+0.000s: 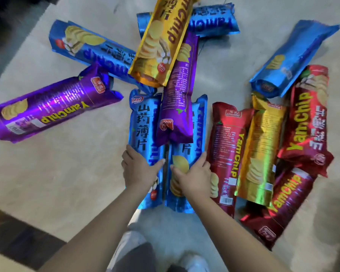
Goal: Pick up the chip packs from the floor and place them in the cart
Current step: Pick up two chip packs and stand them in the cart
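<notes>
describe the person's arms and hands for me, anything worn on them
Both arms are bare from forearm to fingertips: no sleeves, gloves, watch, bracelets or rings show on the left hand or right hand. The fingernails look short and unpainted.

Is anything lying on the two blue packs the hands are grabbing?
Yes. A purple pack lies across the far ends of both blue packs, the left and the right. The left hand and right hand already grip their near halves. No cart is in view.
</notes>
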Action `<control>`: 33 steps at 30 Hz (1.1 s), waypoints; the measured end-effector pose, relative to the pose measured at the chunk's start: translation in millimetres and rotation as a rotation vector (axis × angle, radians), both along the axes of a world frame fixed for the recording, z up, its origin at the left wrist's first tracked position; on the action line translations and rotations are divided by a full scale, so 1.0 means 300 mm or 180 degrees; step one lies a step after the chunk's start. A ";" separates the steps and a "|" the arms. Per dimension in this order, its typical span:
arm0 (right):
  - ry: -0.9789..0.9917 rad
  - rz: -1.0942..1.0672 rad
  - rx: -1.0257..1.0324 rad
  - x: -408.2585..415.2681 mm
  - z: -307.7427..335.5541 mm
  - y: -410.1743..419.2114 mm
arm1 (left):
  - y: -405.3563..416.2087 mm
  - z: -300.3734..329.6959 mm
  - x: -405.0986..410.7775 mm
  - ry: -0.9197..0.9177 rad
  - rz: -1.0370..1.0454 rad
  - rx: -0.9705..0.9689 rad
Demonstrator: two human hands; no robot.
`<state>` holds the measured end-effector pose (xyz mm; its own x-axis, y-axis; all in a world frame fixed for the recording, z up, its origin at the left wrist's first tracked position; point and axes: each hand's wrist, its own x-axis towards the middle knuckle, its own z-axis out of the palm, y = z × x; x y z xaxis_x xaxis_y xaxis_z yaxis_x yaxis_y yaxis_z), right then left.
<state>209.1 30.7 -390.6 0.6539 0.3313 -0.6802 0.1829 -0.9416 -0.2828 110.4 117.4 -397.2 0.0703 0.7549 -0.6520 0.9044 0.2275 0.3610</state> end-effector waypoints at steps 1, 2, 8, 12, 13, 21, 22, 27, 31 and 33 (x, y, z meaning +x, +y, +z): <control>-0.0012 -0.0037 -0.0017 -0.004 -0.017 0.006 | -0.008 -0.024 0.003 -0.0031 0.0107 0.0101; -0.0025 -0.0084 -0.0026 -0.010 -0.030 0.012 | -0.015 -0.044 0.004 -0.0040 0.0195 0.0180; -0.0165 -0.0285 0.0153 -0.020 -0.039 0.015 | -0.004 -0.068 -0.007 -0.0044 0.0453 0.0406; -0.0164 -0.0608 0.0348 -0.011 0.085 -0.031 | -0.003 0.051 -0.036 0.0002 0.0573 0.0131; -0.0111 -0.0731 0.0356 -0.015 0.132 -0.043 | -0.011 0.103 -0.046 0.0044 0.0603 0.0057; 0.0193 -0.1354 0.0325 -0.026 0.716 -0.132 | -0.094 0.702 -0.120 0.0074 0.0744 -0.0252; 0.0212 -0.1384 0.0327 -0.018 0.808 -0.136 | -0.093 0.797 -0.125 0.0008 0.0801 -0.0270; 0.0174 -0.1302 0.0600 0.029 1.302 -0.120 | -0.058 1.292 -0.111 -0.0324 0.0865 -0.0135; 0.0165 -0.1034 0.0805 0.066 1.695 -0.085 | -0.018 1.678 -0.066 -0.0551 0.0871 0.0023; 0.0179 -0.0927 0.0987 0.074 1.871 -0.064 | -0.002 1.846 -0.044 -0.0741 0.0879 0.0050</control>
